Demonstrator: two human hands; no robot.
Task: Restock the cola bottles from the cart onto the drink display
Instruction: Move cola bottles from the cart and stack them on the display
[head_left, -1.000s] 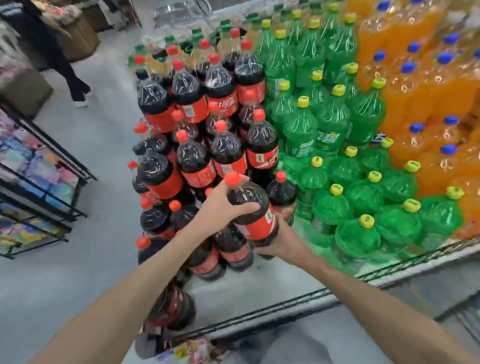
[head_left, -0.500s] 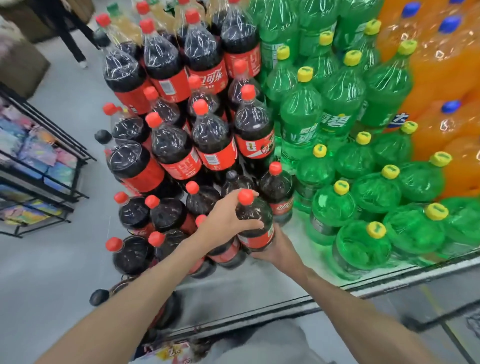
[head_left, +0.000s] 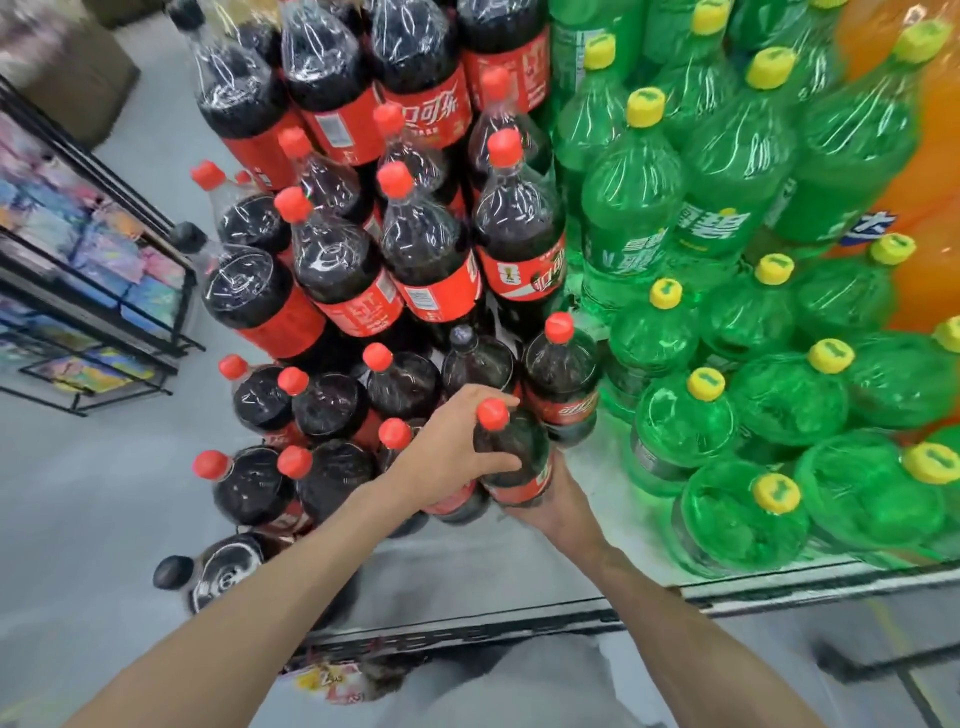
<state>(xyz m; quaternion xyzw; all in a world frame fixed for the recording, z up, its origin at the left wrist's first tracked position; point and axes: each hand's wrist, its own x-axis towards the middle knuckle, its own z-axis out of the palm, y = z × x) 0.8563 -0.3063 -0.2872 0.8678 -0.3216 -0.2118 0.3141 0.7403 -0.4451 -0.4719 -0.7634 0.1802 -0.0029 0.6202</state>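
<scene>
I see the bottle (head_left: 514, 457): dark cola, red cap, red label band low on its body. It stands near upright, cap tilted slightly toward me, at the front of the display (head_left: 597, 519), on the pale shelf. Just beside its right stands another cola bottle (head_left: 561, 384); more cola bottles crowd its left. Stacked cola rows (head_left: 395, 249) rise behind, shrink-wrapped, red caps, red labels with white script.
</scene>
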